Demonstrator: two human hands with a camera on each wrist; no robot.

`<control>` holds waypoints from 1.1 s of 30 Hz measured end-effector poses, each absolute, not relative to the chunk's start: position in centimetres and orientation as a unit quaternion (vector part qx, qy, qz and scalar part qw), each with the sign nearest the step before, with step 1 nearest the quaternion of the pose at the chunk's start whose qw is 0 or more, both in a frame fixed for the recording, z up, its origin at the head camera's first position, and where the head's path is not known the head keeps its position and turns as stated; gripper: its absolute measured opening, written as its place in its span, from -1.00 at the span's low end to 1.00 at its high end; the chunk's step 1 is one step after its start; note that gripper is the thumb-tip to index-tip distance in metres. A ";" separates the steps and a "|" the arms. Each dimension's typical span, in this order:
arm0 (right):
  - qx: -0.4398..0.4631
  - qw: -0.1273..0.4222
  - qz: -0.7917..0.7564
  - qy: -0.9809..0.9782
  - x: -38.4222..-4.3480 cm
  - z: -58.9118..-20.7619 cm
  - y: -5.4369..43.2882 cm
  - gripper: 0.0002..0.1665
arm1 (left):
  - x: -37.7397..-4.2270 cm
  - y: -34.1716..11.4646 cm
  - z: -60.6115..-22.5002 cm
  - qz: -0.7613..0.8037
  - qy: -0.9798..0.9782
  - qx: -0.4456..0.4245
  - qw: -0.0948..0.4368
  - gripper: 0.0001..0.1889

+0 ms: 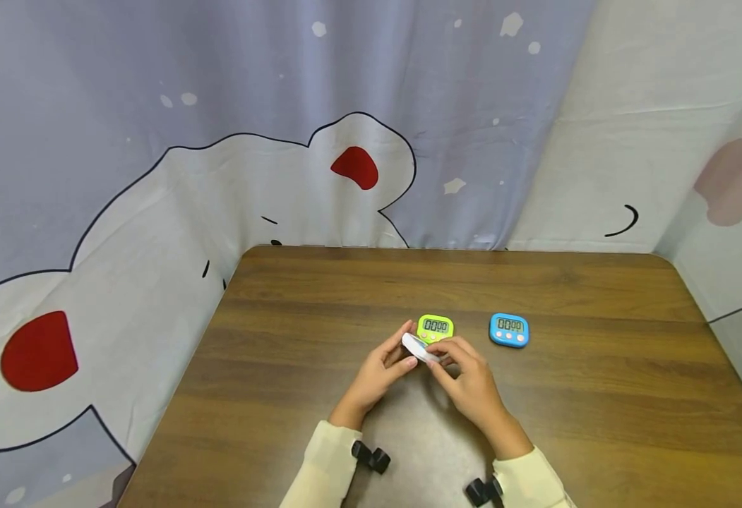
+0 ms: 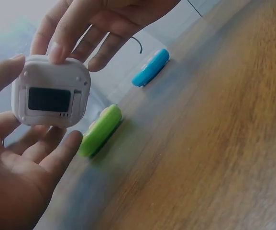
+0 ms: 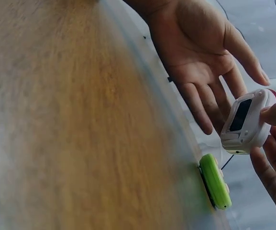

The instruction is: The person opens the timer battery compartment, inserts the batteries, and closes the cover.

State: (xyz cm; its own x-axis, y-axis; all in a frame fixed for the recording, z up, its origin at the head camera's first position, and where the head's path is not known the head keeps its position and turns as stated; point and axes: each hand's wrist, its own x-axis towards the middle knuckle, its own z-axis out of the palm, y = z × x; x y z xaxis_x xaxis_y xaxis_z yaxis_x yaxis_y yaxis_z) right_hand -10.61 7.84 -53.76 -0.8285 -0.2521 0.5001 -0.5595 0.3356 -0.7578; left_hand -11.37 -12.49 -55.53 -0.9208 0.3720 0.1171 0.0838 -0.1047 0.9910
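Note:
Both hands hold a white digital timer [image 1: 417, 346] just above the table, its back turned toward me. That back carries a black rectangular strip and a folded stand, seen clearly in the left wrist view. My left hand [image 1: 373, 374] grips one side, thumb at the edge and fingers behind and beneath. From the other side my right hand [image 1: 472, 384] pinches it, thumb on the back face and fingers behind. A green timer [image 1: 435, 327] lies on the table just beyond the hands, partly hidden by them in the head view.
To the right on the wooden table [image 1: 599, 367] lies a blue timer [image 1: 509, 330], its display facing up. A printed curtain [image 1: 269, 85] hangs along the table's back and left sides. Black wrist cameras [image 1: 371, 457] sit at both cuffs.

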 end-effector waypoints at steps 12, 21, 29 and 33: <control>0.289 0.171 0.471 -0.815 -10.5 -53.9 7.8 -0.75 | -11.4 -12.1 -56.1 0.709 0.687 0.138 0.084 -0.28; 0.310 0.210 0.432 -0.820 -10.6 -54.0 7.8 -0.72 | -11.5 -11.9 -56.4 0.753 0.635 0.131 0.111 -0.31; 0.289 0.183 0.429 -0.836 -10.7 -54.1 8.1 -0.58 | -11.3 -12.0 -56.4 0.784 0.596 0.129 0.121 -0.29; 0.256 0.135 0.448 -0.846 -10.7 -54.2 8.4 -0.36 | -11.2 -12.1 -56.2 0.791 0.581 0.160 0.107 -0.28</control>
State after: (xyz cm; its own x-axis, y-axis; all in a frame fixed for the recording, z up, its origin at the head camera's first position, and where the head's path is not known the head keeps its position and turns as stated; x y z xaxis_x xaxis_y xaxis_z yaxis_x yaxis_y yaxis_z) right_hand -10.74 8.39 -54.23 -0.8320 -0.3125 0.4583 -0.5547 0.4675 -0.6883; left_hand -11.20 -12.08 -56.23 -0.9258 0.3551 0.1295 0.0175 -0.3019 0.9532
